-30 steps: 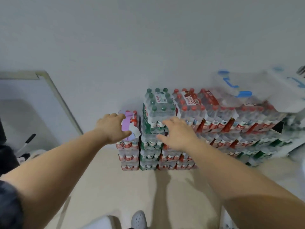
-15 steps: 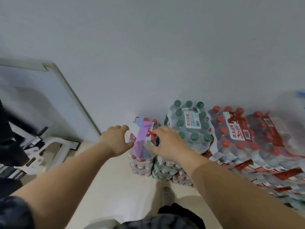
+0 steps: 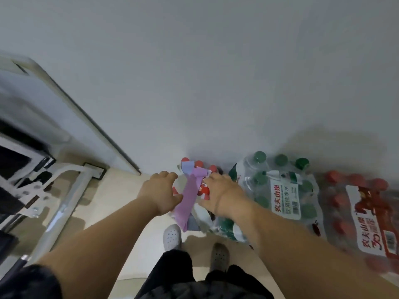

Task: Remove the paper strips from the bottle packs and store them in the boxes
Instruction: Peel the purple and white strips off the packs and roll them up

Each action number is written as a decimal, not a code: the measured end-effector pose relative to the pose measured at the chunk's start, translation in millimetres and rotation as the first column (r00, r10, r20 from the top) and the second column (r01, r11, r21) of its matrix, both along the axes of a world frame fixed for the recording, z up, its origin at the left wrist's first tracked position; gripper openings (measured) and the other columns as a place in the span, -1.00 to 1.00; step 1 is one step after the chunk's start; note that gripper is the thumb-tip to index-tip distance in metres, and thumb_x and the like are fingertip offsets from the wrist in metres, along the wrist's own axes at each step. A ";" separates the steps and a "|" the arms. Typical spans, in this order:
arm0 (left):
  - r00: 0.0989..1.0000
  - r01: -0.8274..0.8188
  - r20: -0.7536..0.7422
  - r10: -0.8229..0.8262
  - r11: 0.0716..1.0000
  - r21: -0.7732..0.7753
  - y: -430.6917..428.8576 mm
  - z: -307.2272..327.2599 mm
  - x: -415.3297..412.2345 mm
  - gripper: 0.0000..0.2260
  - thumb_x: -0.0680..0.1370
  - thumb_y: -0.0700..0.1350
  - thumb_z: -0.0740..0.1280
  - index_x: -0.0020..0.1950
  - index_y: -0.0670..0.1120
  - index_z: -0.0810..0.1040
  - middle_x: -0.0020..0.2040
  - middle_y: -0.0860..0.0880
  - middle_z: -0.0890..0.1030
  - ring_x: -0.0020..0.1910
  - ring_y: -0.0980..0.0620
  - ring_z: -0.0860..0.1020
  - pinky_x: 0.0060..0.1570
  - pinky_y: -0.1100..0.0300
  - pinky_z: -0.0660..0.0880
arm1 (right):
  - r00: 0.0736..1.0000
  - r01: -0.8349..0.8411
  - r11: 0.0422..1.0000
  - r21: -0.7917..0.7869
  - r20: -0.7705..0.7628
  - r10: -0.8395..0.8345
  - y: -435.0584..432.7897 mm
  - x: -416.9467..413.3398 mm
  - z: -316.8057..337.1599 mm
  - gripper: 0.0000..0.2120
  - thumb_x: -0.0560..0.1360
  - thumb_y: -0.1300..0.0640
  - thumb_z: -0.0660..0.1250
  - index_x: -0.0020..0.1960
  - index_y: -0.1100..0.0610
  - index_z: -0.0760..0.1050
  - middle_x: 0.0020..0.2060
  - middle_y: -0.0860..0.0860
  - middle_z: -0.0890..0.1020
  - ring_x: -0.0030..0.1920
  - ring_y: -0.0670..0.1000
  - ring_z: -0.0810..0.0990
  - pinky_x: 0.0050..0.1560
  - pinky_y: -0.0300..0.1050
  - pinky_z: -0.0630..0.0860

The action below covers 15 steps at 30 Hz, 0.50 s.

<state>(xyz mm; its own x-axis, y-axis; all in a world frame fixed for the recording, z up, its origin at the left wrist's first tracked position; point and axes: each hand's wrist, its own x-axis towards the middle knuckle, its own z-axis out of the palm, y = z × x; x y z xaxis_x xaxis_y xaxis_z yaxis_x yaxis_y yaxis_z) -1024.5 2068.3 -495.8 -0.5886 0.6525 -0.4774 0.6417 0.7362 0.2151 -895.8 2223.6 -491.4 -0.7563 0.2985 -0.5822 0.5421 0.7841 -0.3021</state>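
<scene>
A purple paper strip [image 3: 189,198] runs lengthwise over the top of a red-capped bottle pack [image 3: 199,164] at the left end of the stack by the wall. My left hand [image 3: 160,190] curls at the strip's left edge with the thumb pressed on it. My right hand [image 3: 220,190] lies on the same pack at the strip's right edge, fingers bent down over the top; its fingertips are hidden. A green-capped pack [image 3: 280,190] and another red-capped pack [image 3: 367,212] stand to the right.
A framed board [image 3: 43,104] leans on the wall at the left, with a white metal stand [image 3: 64,201] on the floor before it. My shoes [image 3: 171,236] stand right in front of the stack.
I have stepped closer and the view has tilted down over the packs. Both hands have closed in on the purple strip from either side.
</scene>
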 end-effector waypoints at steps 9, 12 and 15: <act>0.870 0.492 0.150 -0.470 0.844 -0.212 37.8 -70.4 -54.8 -0.24 0.51 0.22 0.29 0.61 0.13 -0.02 0.65 0.02 -0.11 0.58 -0.16 0.09 0.44 -0.24 0.18 | 0.984 -0.059 0.998 0.036 0.169 0.052 9.0 -47.9 -57.6 -0.37 0.55 -0.12 0.32 0.55 0.09 0.29 0.60 0.07 0.18 0.57 0.19 0.16 0.53 0.22 0.22; 0.797 0.602 0.174 -0.579 0.740 -0.299 39.0 -73.3 -57.1 -0.23 0.53 0.26 0.28 0.62 0.10 -0.01 0.64 0.01 -0.22 0.61 -0.16 -0.07 0.47 -0.36 0.00 | 0.964 -0.143 0.989 0.031 0.230 0.132 14.3 -59.0 -71.9 -0.34 0.55 -0.03 0.33 0.59 0.08 0.23 0.65 0.04 0.04 0.62 0.20 0.01 0.56 0.26 0.10; 0.801 0.599 0.232 -0.552 0.735 -0.318 41.7 -78.6 -56.6 -0.23 0.54 0.26 0.27 0.62 0.09 -0.03 0.64 0.03 -0.23 0.62 -0.14 -0.10 0.48 -0.36 -0.04 | 0.950 -0.149 0.988 0.034 0.281 0.133 19.8 -60.7 -86.8 -0.30 0.55 0.01 0.34 0.62 0.06 0.16 0.66 -0.01 -0.08 0.64 0.22 -0.14 0.58 0.31 -0.02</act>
<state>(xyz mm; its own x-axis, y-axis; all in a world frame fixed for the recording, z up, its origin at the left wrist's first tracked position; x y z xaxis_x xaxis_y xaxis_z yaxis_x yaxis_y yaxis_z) -1081.1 2110.0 -574.4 -0.0826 0.6168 -0.7828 0.9559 0.2711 0.1127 -956.5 2243.4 -578.3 -0.6043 0.2370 -0.7607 0.4812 0.8695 -0.1113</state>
